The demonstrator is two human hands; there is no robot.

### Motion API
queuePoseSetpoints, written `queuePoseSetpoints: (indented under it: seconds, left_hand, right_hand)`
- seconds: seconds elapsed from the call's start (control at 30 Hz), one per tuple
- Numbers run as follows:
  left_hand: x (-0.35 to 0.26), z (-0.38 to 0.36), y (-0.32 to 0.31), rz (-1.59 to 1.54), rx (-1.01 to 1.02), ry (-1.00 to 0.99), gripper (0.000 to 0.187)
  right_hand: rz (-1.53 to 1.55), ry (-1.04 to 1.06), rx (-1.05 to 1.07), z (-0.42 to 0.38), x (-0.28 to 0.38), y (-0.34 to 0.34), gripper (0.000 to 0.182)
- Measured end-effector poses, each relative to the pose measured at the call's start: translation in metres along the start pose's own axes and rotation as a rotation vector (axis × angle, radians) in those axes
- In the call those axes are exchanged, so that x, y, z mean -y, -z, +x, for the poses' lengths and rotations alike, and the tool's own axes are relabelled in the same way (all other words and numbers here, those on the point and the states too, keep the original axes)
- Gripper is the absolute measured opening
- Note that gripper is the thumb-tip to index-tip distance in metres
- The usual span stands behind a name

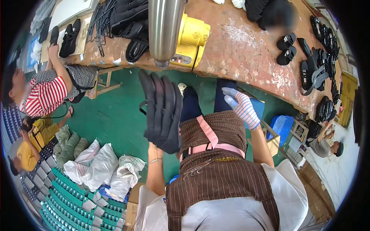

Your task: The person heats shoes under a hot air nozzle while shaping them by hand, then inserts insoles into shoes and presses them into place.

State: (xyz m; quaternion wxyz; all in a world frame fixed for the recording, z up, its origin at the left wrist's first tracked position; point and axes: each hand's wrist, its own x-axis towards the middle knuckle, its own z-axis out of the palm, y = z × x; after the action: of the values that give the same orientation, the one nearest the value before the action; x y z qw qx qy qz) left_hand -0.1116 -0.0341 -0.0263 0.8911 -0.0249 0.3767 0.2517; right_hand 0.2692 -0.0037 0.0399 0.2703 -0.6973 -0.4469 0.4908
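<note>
Below the worn workbench (246, 50) edge, open green floor (119, 119) ran leftward to the white sacks (96, 165), leaving room on that side. The left hand (163, 138) (mostly hidden behind its load) was clamped on a stack of black sandal soles (162, 109), held upright just under the steel cylinder (165, 29) of the yellow machine (192, 38). The right hand (241, 107), in a striped glove, hung apart from the stack with fingers loosely spread, holding nothing, near the bench edge. Black sandals (287, 48) lay on the benchtop.
</note>
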Motion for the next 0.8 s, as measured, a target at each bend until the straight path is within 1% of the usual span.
queuePoseSetpoints:
  seconds: [0.07, 0.13, 0.17, 0.2, 0.23, 0.27, 0.3, 0.33, 0.37, 0.4, 0.43, 0.47, 0.5, 0.53, 0.57, 0.6, 0.63, 0.7, 0.77, 0.8]
  left_hand:
    - [0.018, -0.025, 0.071, -0.04, -0.253, 0.058, 0.059]
    - [0.025, -0.04, 0.115, -0.001, -0.348, 0.112, 0.063]
    - [0.003, -0.046, 0.065, 0.141, -0.314, 0.134, 0.066]
    - [-0.022, -0.051, 0.009, 0.285, -0.28, 0.153, 0.07]
    - [-0.046, -0.056, -0.046, 0.427, -0.245, 0.168, 0.073]
    - [-0.055, -0.05, -0.053, 0.588, -0.104, 0.197, 0.086]
    - [-0.058, -0.044, -0.051, 0.695, -0.113, 0.22, 0.085]
    - [-0.061, -0.038, -0.049, 0.802, -0.119, 0.245, 0.085]
    - [-0.063, -0.032, -0.047, 0.909, -0.122, 0.272, 0.084]
    - [-0.064, -0.022, -0.04, 0.99, -0.006, 0.324, 0.081]
    - [-0.064, -0.023, -0.044, 0.912, -0.018, 0.352, 0.08]
    - [-0.066, -0.023, -0.053, 0.837, -0.028, 0.378, 0.081]
    - [-0.068, -0.02, -0.058, 0.763, -0.035, 0.407, 0.083]
    - [-0.06, -0.026, -0.057, 0.766, -0.224, 0.277, 0.086]
    - [-0.056, -0.028, -0.057, 0.661, -0.227, 0.235, 0.088]
    - [-0.053, -0.028, -0.057, 0.553, -0.23, 0.194, 0.09]
    - [-0.05, -0.029, -0.057, 0.445, -0.236, 0.152, 0.092]
    - [-0.039, -0.023, -0.048, 0.325, -0.185, 0.02, 0.093]
    - [-0.023, -0.009, -0.038, 0.209, -0.127, -0.102, 0.094]
    - [-0.014, 0.003, -0.037, 0.04, -0.105, -0.197, 0.092]
  right_hand:
    - [0.048, 0.002, 0.022, 0.004, 0.009, 0.0, 0.032]
    - [0.096, 0.08, 0.0, 0.013, 0.021, -0.006, 0.032]
    - [0.119, 0.122, -0.009, 0.019, 0.029, -0.009, 0.032]
    - [0.111, 0.131, 0.038, 0.023, 0.04, -0.01, 0.038]
    - [0.095, 0.186, 0.129, 0.028, 0.051, -0.012, 0.043]
    - [0.08, 0.24, 0.22, 0.035, 0.062, -0.014, 0.048]
    - [0.067, 0.295, 0.31, 0.041, 0.071, -0.017, 0.054]
    - [0.131, 0.27, 0.48, 0.045, 0.077, -0.02, 0.051]
    - [-0.018, 0.393, 0.665, 0.053, 0.074, -0.024, 0.051]
    - [-0.068, 0.29, 0.807, 0.062, 0.065, -0.026, 0.053]
    - [-0.122, 0.184, 0.942, 0.067, 0.053, -0.027, 0.054]
    - [-0.034, 0.07, 1.004, 0.068, 0.038, -0.027, 0.054]
    - [0.056, 0.032, 1.008, 0.067, 0.016, -0.029, 0.056]
    - [0.048, -0.028, 0.99, 0.059, 0.003, -0.028, 0.057]
    - [0.038, -0.087, 0.972, 0.049, -0.01, -0.027, 0.058]
    - [0.116, -0.106, 0.937, 0.042, -0.029, -0.031, 0.059]
    - [0.238, -0.205, 0.857, 0.033, -0.039, -0.032, 0.056]
    - [0.348, -0.266, 0.78, 0.024, -0.054, -0.037, 0.051]
    - [0.401, -0.293, 0.748, 0.021, -0.058, -0.039, 0.049]
    - [0.426, -0.306, 0.734, 0.019, -0.06, -0.04, 0.048]
